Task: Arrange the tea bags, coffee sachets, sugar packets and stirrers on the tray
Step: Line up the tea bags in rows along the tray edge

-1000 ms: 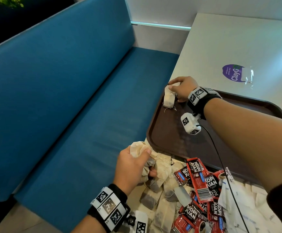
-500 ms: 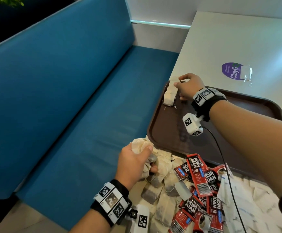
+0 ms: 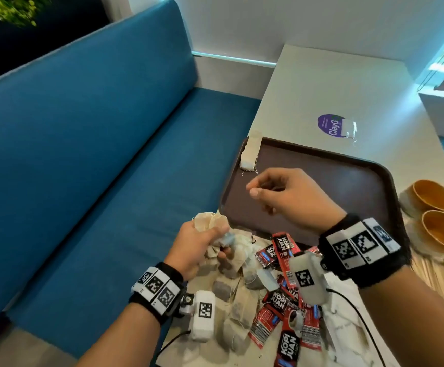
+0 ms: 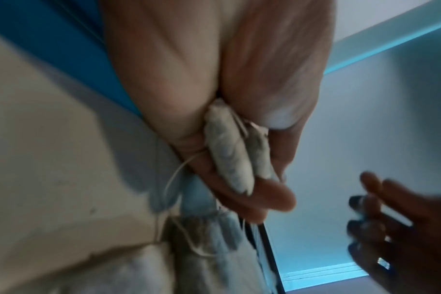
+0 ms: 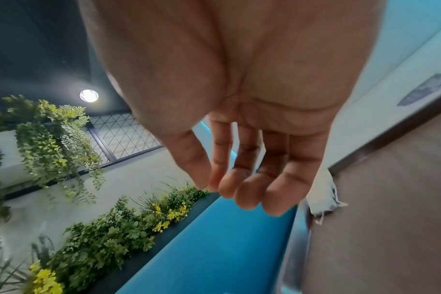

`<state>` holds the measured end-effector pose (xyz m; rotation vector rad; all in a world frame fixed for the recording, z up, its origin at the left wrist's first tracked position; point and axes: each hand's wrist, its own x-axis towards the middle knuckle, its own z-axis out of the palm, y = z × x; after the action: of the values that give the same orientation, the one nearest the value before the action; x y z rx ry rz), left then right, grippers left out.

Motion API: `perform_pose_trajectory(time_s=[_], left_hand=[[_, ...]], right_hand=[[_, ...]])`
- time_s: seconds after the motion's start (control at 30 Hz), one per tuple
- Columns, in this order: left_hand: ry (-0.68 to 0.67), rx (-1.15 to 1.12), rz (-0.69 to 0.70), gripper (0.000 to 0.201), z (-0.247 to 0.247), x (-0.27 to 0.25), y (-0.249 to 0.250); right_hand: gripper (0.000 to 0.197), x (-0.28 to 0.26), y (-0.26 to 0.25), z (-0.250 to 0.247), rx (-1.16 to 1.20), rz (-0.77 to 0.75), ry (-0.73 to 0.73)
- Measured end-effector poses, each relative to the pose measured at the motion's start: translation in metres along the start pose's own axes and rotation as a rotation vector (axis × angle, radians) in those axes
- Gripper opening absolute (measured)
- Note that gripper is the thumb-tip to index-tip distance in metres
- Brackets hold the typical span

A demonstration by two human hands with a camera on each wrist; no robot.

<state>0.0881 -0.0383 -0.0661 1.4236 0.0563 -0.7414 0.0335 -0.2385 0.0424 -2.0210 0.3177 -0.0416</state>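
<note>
- The left hand [image 3: 198,243] grips a bunch of tea bags [image 3: 210,223], with its fingers curled tight round them (the left wrist view shows two bags [image 4: 229,157] squeezed in the palm and a string hanging down).
- The right hand [image 3: 289,197] floats over the tray [image 3: 348,186] and holds nothing. Its fingers [image 5: 249,191] hang loose and a little bent.
- A small stack of tea bags [image 3: 251,154] lies in the tray's corner at 11 o'clock, against the rim.
- The tray is brown and sits on the white desk [image 3: 321,88].
- At 6 o'clock from the tray, more tea bags [image 3: 239,308] lie in a heap on the desk.
- Red coffee sachets [image 3: 281,303] are piled just beside that heap, at its 3 o'clock.
- White sugar packets [image 3: 345,324] lie next to the sachets, further to 3 o'clock.
- Two cups [image 3: 432,215] stand at 3 o'clock from the tray.
- A blue bench [image 3: 96,154] runs along the desk at 9 o'clock.
</note>
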Motion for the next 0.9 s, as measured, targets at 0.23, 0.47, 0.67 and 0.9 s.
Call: perform_pose_trajectory(time_s=[0.23,0.47,0.67,0.9], left_hand=[[-0.180,-0.082,0.028,0.025,0.007,-0.031,0.006],[-0.240,-0.091,0.001,0.069,0.008,-0.044,0.002],[-0.215,-0.155,-0.017,0.033,0.005,-0.046,-0.006],[-0.064,-0.199,-0.035,0.018,0.000,-0.039,-0.006]], right_hand=[[0.014,-0.040,0.020,0.042,0.117,0.084,-0.003],[0.008,-0.061,0.032,0.056,0.345,0.136,0.081],[0.006,-0.068,0.042,0.052,0.359,0.193,0.124],[0.007,-0.061,0.042,0.032,0.245,0.208,0.157]])
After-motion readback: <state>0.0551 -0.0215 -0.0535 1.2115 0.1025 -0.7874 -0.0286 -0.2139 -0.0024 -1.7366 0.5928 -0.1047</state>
